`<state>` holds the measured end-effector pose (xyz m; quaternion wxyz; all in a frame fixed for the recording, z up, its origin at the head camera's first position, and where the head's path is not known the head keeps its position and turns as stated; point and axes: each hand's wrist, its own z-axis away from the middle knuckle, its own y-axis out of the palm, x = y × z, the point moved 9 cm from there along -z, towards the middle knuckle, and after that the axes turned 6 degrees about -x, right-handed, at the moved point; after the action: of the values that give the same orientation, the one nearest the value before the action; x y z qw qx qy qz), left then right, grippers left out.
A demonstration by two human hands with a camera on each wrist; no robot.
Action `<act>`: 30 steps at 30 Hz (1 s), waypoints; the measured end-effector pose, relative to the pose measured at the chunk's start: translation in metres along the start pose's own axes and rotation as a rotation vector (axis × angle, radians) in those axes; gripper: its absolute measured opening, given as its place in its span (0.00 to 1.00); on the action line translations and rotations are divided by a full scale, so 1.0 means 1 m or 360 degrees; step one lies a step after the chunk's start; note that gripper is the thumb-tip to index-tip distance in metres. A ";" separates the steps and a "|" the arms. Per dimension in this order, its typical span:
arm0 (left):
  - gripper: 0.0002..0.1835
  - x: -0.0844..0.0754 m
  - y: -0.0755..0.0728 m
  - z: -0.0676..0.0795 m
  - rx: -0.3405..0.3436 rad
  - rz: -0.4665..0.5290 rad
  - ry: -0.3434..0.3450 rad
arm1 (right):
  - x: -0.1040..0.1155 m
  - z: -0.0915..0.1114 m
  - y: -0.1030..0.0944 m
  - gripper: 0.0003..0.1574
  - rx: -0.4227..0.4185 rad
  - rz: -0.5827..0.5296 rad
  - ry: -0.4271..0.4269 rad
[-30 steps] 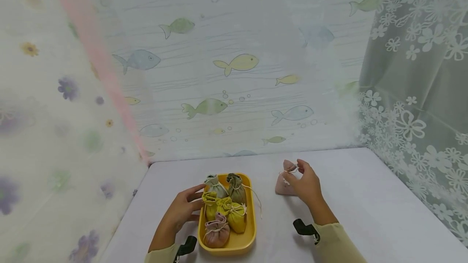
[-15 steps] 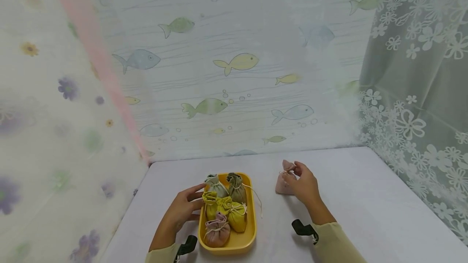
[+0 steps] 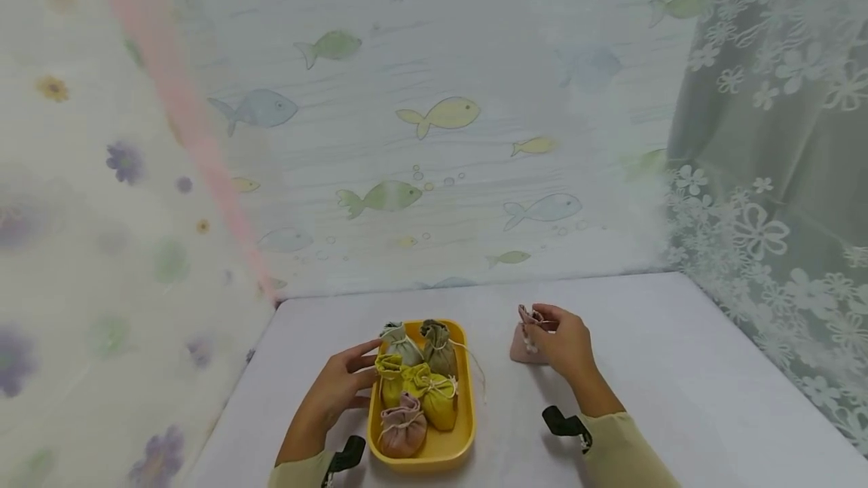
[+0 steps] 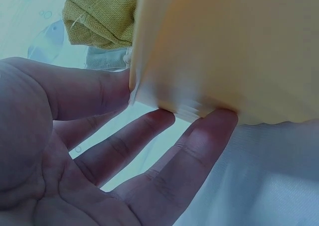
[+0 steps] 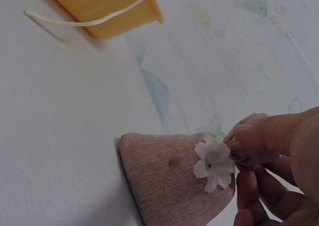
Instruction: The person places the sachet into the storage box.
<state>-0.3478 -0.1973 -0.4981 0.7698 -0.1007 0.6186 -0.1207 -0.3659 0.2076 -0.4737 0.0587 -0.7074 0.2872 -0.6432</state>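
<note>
My right hand (image 3: 566, 337) pinches the gathered neck of a pink drawstring pouch (image 3: 525, 349) standing on the table. In the right wrist view a white fabric flower (image 5: 213, 164) shows at the neck of this pouch, beside my fingertips. My left hand (image 3: 342, 382) touches the left side of a yellow tray (image 3: 446, 444), its fingers spread and fairly straight. Lying in the tray are a pink pouch (image 3: 402, 431), yellow pouches (image 3: 439, 401), a pale grey-green pouch (image 3: 401, 345) and an olive pouch (image 3: 439, 349). The left wrist view has fingertips against the tray wall (image 4: 224, 52).
A white cloth covers the table (image 3: 651, 367). Behind it hangs a fish-print curtain (image 3: 447, 172), with a lace curtain (image 3: 766, 247) at the right. One cord (image 3: 478, 371) trails over the tray's right rim onto the table.
My right hand has shifted slightly left and toward me at the pouch's neck, whose top now looks lower and bent. The left hand and tray stay in place.
</note>
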 end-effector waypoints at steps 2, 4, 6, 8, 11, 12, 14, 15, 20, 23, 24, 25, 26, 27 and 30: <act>0.32 -0.002 0.001 -0.001 0.0006 -0.0001 0.0009 | 0.001 -0.001 -0.002 0.26 -0.0007 0.0006 -0.0006; 0.32 -0.004 0.002 -0.001 0.0010 -0.0006 0.0016 | 0.003 -0.001 -0.004 0.24 -0.0013 0.0018 -0.0011; 0.32 -0.005 0.003 -0.002 0.0011 -0.0010 0.0018 | 0.005 0.000 -0.006 0.23 -0.0018 0.0027 -0.0014; 0.32 -0.005 0.004 -0.002 0.0012 -0.0013 0.0019 | 0.006 0.000 -0.008 0.22 -0.0033 0.0042 -0.0028; 0.32 -0.003 0.005 -0.002 0.0021 -0.0009 0.0019 | 0.007 0.001 -0.010 0.21 -0.0054 0.0049 -0.0058; 0.32 -0.002 0.005 -0.002 0.0026 -0.0006 0.0017 | 0.008 0.002 -0.011 0.20 -0.0057 0.0053 -0.0065; 0.32 -0.001 0.006 -0.001 0.0035 0.0004 0.0014 | 0.007 0.004 -0.011 0.20 -0.0059 0.0053 -0.0077; 0.32 0.000 0.006 -0.001 0.0040 0.0007 0.0013 | 0.008 0.004 -0.012 0.20 -0.0061 0.0054 -0.0083; 0.32 0.000 0.006 0.000 0.0039 0.0005 0.0012 | 0.013 0.006 -0.012 0.21 -0.0089 0.0060 -0.0126; 0.32 0.000 0.004 0.000 0.0029 0.0002 0.0005 | 0.019 0.007 -0.013 0.22 -0.0100 0.0057 -0.0139; 0.32 0.000 0.003 0.000 0.0024 0.0002 0.0002 | 0.020 0.007 -0.013 0.22 -0.0101 0.0057 -0.0141; 0.32 0.000 0.003 0.000 0.0018 0.0001 0.0001 | 0.021 0.007 -0.013 0.22 -0.0103 0.0055 -0.0144; 0.32 0.000 0.002 0.000 0.0014 0.0000 0.0002 | 0.023 0.007 -0.013 0.21 -0.0102 0.0054 -0.0146; 0.32 0.000 0.001 0.000 0.0012 -0.0001 0.0004 | 0.023 0.006 -0.012 0.21 -0.0101 0.0052 -0.0147; 0.32 0.001 0.000 0.000 0.0009 0.0008 0.0005 | 0.026 0.006 -0.013 0.20 -0.0096 0.0054 -0.0160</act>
<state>-0.3475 -0.1973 -0.4986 0.7694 -0.0967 0.6197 -0.1208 -0.3555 0.2036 -0.4460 0.0626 -0.7353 0.3152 -0.5967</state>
